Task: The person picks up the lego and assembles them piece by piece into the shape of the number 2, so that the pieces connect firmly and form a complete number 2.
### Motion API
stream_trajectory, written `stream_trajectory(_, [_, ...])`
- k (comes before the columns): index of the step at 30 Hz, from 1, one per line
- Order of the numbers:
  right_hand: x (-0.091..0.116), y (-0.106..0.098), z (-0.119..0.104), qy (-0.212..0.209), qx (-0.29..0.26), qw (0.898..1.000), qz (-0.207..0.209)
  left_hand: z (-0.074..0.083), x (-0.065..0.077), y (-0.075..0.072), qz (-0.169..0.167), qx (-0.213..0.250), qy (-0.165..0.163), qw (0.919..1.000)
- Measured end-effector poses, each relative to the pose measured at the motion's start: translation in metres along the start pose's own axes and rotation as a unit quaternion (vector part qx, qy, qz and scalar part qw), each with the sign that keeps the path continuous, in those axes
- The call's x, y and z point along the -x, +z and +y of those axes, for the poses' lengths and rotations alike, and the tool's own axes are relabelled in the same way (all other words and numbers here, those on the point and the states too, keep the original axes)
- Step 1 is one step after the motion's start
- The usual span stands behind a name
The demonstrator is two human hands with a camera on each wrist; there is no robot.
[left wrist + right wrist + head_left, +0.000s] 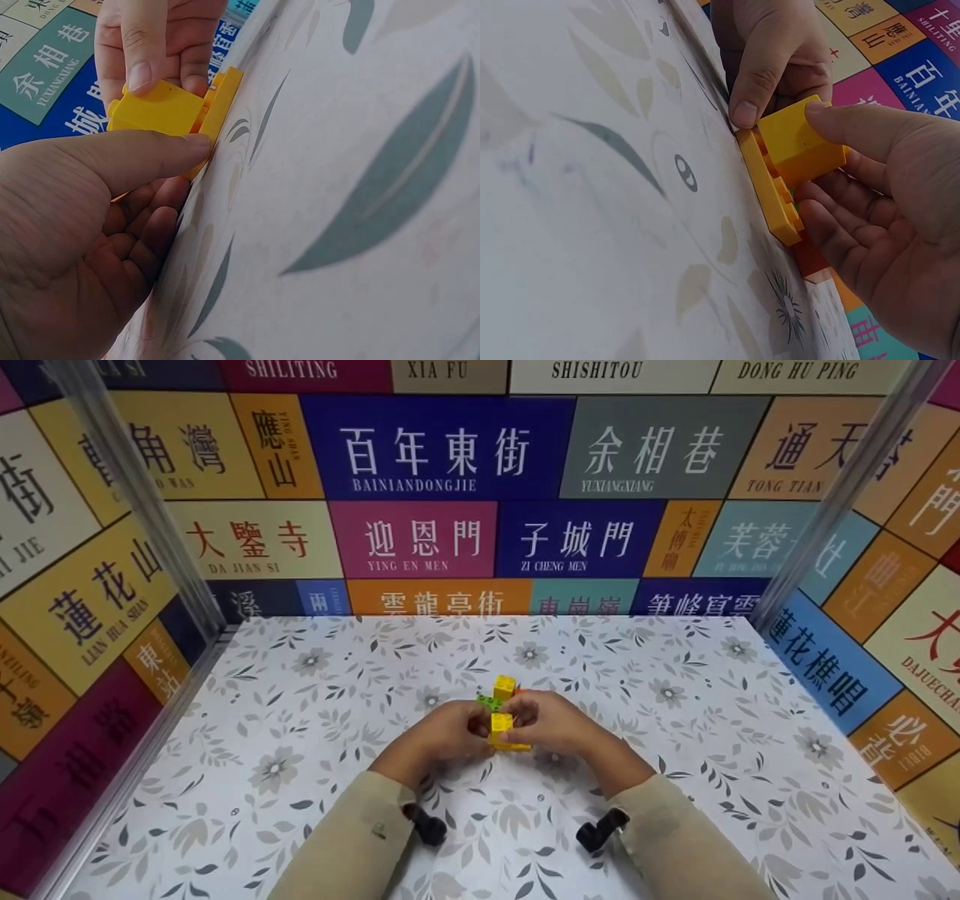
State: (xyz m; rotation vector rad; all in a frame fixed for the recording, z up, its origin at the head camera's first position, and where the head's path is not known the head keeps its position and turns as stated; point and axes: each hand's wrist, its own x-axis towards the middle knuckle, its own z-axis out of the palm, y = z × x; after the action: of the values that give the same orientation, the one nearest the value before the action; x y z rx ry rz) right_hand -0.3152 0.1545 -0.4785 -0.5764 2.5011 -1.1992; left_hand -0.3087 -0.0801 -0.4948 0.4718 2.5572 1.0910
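Note:
Both hands meet over a small build of toy building bricks near the middle of the table. My right hand (551,724) pinches a yellow brick (799,142) between thumb and fingers. That brick stands on a flat yellow-orange studded plate (769,187), slightly skewed to it in the right wrist view. My left hand (454,731) grips the plate's left end, its thumb (169,154) along the near side. Behind them are a green piece (489,703) and another yellow brick (504,685). An orange brick (810,257) shows beyond the plate's other end, partly hidden by the right hand.
A white cloth with grey flowers and leaves covers the table (300,810). Colourful sign-printed panels (435,450) stand behind and at both sides, with clear posts (832,502) at the back corners. Black wrist straps (600,831) sit at the sleeve cuffs.

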Motion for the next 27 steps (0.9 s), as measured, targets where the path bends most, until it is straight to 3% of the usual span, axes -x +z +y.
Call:
stream_trajectory(14, [0.003,0.0,-0.001,-0.028,-0.017,0.999,-0.004,-0.005,0.002,-0.007,-0.004,0.034,0.064,0.9974])
stream_trajectory(27, [0.003,-0.001,0.001,-0.04,-0.028,0.999,0.0,-0.004,0.002,-0.015,0.007,0.051,0.072,0.9961])
